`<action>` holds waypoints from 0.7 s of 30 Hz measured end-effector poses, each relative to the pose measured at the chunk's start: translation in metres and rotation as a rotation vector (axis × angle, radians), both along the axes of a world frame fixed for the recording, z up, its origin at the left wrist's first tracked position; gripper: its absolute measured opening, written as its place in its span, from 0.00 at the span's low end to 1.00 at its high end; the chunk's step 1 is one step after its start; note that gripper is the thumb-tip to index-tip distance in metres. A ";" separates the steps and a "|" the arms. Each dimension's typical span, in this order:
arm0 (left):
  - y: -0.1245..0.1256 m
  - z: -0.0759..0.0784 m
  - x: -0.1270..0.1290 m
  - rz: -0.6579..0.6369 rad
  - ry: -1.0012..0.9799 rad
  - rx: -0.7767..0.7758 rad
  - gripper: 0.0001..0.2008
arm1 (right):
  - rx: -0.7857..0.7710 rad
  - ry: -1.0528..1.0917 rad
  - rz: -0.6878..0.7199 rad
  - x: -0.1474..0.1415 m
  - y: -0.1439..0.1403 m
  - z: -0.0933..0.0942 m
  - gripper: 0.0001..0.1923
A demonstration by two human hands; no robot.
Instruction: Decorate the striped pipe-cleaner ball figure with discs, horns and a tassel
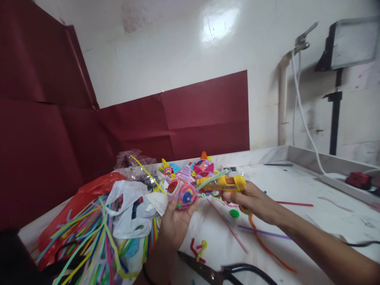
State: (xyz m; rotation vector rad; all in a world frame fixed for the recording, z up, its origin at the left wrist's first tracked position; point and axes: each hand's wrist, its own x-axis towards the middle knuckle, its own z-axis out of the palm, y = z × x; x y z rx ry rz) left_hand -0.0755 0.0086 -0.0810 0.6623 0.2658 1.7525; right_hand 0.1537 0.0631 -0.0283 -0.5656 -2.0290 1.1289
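Observation:
My left hand (175,223) is closed around a colourful fish (180,192) made of coiled pipe cleaners, with a blue eye and a red-and-green patch. In my right hand (252,198) is a yellow glue gun (221,183), its nozzle pointing left and reaching the fish's right side. Whether the nozzle touches the fish cannot be made out. A pale green pipe cleaner (212,179) slants up from the fish across the front of the glue gun. Behind the fish, more pipe-cleaner figures (204,165) in pink, orange and yellow stand close together.
Black-handled scissors (212,273) lie at the front edge. Bundled pipe cleaners (97,241) spread at left beside a white plastic bag (127,206) and a red bag (89,194). Loose pipe cleaners (228,227) lie at right, near a power strip (335,181) and a lamp stand (335,118).

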 end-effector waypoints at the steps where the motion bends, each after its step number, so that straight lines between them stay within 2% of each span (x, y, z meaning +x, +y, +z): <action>1: 0.000 0.000 0.000 -0.003 -0.001 -0.004 0.14 | 0.002 0.000 0.001 0.000 0.000 0.000 0.14; 15: 0.000 -0.001 0.000 -0.013 -0.016 0.003 0.13 | 0.024 -0.008 -0.007 0.001 -0.001 0.003 0.13; 21: -0.001 0.000 -0.002 -0.036 -0.006 0.038 0.16 | 0.036 -0.010 0.006 0.003 -0.001 0.003 0.14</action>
